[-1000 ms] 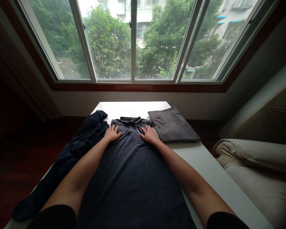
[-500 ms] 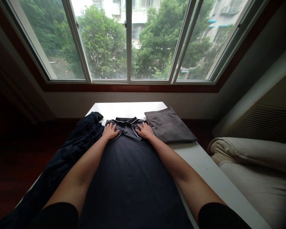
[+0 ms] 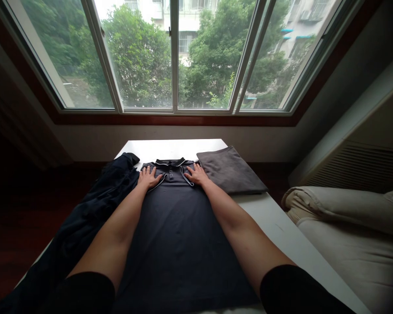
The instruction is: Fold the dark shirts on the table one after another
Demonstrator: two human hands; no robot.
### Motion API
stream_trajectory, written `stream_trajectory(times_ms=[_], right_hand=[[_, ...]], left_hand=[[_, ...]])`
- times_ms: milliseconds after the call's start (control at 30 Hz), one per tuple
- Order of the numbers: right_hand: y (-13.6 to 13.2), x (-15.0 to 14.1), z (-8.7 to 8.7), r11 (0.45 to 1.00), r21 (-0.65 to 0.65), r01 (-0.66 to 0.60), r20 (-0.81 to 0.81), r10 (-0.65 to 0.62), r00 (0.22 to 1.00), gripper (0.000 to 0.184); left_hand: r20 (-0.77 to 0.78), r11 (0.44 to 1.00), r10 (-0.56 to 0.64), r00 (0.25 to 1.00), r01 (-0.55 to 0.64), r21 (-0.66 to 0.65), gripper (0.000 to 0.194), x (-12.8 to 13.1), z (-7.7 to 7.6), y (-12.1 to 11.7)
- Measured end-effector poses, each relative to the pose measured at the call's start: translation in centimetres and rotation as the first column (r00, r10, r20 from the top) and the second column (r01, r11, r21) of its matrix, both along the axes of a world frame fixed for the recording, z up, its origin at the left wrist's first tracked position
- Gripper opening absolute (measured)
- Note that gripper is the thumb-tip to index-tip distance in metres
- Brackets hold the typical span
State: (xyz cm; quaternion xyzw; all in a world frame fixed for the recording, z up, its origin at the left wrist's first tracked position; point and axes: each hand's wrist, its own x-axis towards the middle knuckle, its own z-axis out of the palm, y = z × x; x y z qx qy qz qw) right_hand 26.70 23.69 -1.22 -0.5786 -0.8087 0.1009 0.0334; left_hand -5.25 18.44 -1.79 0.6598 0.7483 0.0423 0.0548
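Observation:
A dark polo shirt (image 3: pixel 180 235) lies spread out, front up, its collar towards the window and its sleeves folded inward over the chest. White piping edges the collar and sleeve cuffs. My left hand (image 3: pixel 148 178) rests flat with fingers spread on the shirt's left shoulder and folded sleeve. On the opposite shoulder, my right hand (image 3: pixel 197 174) lies flat in the same way, beside the other sleeve. Neither hand grips the cloth. The hem shows near the bottom of the view.
The shirt lies on a white table (image 3: pixel 173 147). Crumpled dark clothing (image 3: pixel 85 213) runs along the left edge. A folded grey-brown cloth (image 3: pixel 231 170) sits at the far right. Beyond the table is a window (image 3: pixel 175 65); a beige sofa (image 3: pixel 353 218) stands at the right.
The shirt has slid slightly away from me, its hem now showing at the bottom. Both hands stay flat on the shoulders. The view has shifted a little.

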Motion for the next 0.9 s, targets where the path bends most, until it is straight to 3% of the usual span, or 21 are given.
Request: stream_trajectory(times_ms=[200, 400, 533, 733, 800, 900], right_hand=[[-0.3, 0.0, 0.2, 0.997, 0.078, -0.011, 0.014, 0.010, 1.000, 0.087], [-0.3, -0.1, 0.5, 0.995, 0.057, -0.078, 0.031, 0.076, 0.997, 0.083], [-0.7, -0.2, 1.0, 0.978, 0.098, -0.184, 0.043, 0.181, 0.983, 0.077], [-1.3, -0.2, 1.2, 0.973, 0.131, -0.192, 0.025, 0.190, 0.981, 0.075], [-1.4, -0.1, 1.1, 0.974, 0.147, -0.170, 0.006, 0.171, 0.985, 0.079], [-1.3, -0.1, 1.0, 0.985, 0.131, -0.115, -0.022, 0.118, 0.993, 0.085]], left_hand=[[-0.089, 0.976, -0.150, 0.985, 0.162, 0.146, 0.093, 0.0, 0.1, -0.3], [-0.016, 0.985, -0.172, 0.985, 0.172, -0.024, 0.095, -0.3, 0.1, 0.5], [-0.014, 0.975, -0.219, 0.976, 0.218, -0.045, 0.094, -0.6, 0.2, 0.5], [-0.002, 0.932, -0.363, 0.932, 0.363, 0.010, 0.097, -0.4, 0.6, -0.2], [0.009, 0.952, -0.301, 0.954, 0.300, 0.066, 0.097, -0.2, 0.6, -0.2], [0.043, 0.993, -0.062, 0.997, 0.057, 0.101, 0.097, 0.0, 0.3, 0.2]])
